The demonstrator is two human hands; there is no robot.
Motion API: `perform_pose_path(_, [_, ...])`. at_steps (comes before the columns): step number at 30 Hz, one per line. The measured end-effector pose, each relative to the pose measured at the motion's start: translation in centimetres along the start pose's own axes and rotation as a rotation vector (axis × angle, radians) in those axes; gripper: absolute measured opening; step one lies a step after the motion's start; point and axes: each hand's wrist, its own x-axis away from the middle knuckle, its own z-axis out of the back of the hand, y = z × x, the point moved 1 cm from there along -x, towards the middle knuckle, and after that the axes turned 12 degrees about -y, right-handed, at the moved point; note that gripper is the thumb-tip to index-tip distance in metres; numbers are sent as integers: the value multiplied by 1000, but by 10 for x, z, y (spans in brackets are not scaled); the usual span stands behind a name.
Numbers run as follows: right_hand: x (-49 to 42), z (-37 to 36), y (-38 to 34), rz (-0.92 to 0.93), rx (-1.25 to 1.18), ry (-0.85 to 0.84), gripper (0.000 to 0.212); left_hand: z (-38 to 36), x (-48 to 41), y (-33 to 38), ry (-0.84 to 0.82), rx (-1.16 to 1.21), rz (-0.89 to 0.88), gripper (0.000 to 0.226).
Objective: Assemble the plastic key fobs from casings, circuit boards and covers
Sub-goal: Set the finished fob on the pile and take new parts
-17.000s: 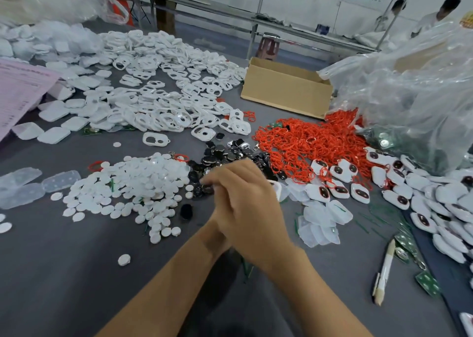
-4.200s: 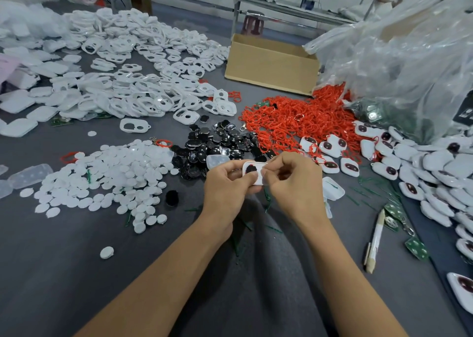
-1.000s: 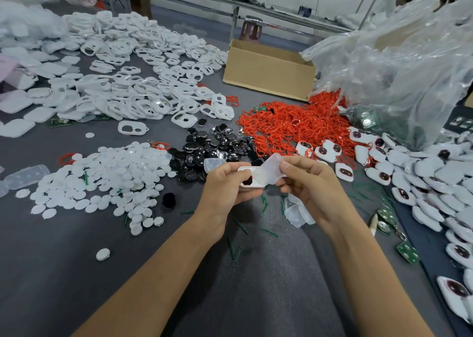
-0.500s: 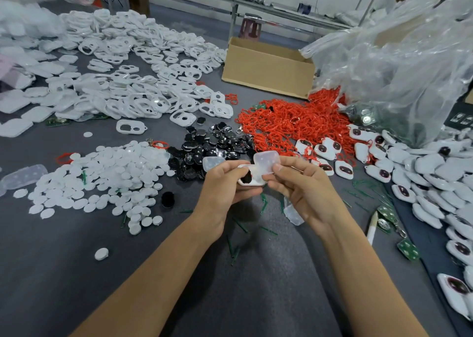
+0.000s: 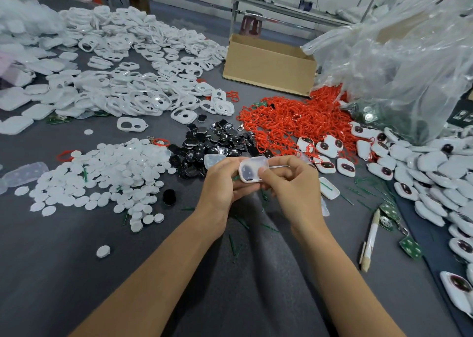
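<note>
My left hand [image 5: 222, 183] and my right hand [image 5: 291, 183] meet above the table's middle. Between them is a white key fob casing [image 5: 249, 179], and a translucent cover [image 5: 254, 166] lies over it. The left fingers grip the casing from below and the left. The right thumb and fingers pinch the cover from the right. A dark part shows through the cover. Parts lie in heaps behind: white frames [image 5: 133, 98], white round discs [image 5: 107, 175], black buttons [image 5: 212, 142], red rings [image 5: 294, 121]. Finished fobs [image 5: 422, 172] lie at the right.
A cardboard box [image 5: 268, 65] stands at the back, a big clear plastic bag [image 5: 399, 62] at the right. A pen [image 5: 369, 239] and green circuit boards [image 5: 410, 247] lie at the lower right. Loose translucent covers [image 5: 329, 188] lie beside my right hand. A person stands far back.
My right hand has brought the translucent cover down over the casing in my left hand; a second ago it held the cover apart, up and to the right.
</note>
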Motion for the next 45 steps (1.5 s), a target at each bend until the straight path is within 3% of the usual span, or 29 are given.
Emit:
perform_pose_path(18, [0,1,0,58,232,27,18,0,-2,-2,16,-33,13,24])
perform_pose_path(27, [6,-5,-4,320,630,20,18,0,-2,-3,4,-98,19,22])
perform_pose_path(32, [2,-2,0,373,737,16,16,0,-2,-3,-12,-105,8,25])
perform_pose_path(38, [0,5,3,332,581,10,15,1,-2,-2,-27,-61,0,26])
perform_pose_path(45, [-5,7,11,39,242,-104,11,-2,1,1,-74,-95,36,29])
